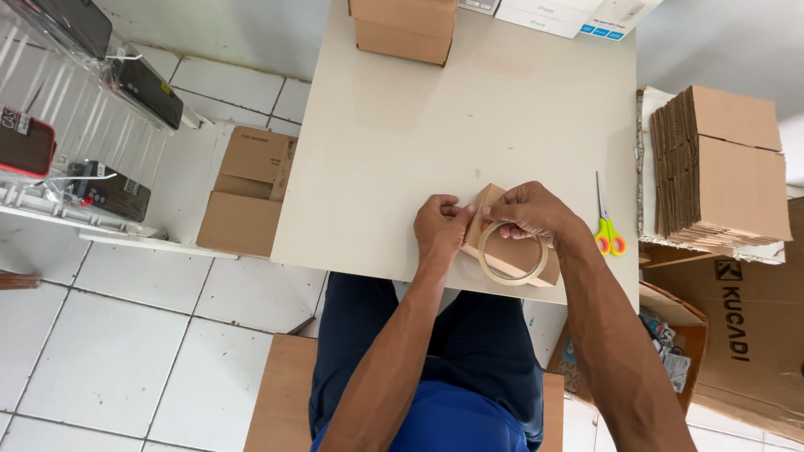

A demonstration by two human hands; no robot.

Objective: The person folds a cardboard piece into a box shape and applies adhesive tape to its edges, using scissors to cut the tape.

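Both hands pinch a small cardboard box point(502, 243) at the table's point(402, 142) near edge: left hand point(439, 228) on its left flap, right hand point(529, 213) gripping its top with a tape roll point(512, 254). Light, stiff, probably crushable; best held by edges. Scissors point(607, 230) lie just right.

Brown cartons point(720, 167) – white boxes point(544, 15)

On the table point(394, 142), a small cardboard box point(502, 251) sits at the near edge, 6 o'clock, with a tape roll point(512, 254) resting on it. Left hand point(440, 226) touches the box at its 9 o'clock; right hand point(536, 213) at 12. Scissors point(607, 226) lie at 3 o'clock. Another carton point(404, 29) stands at 12 o'clock, far edge. Flattened cartons point(720, 167) are stacked beyond the table's right edge.
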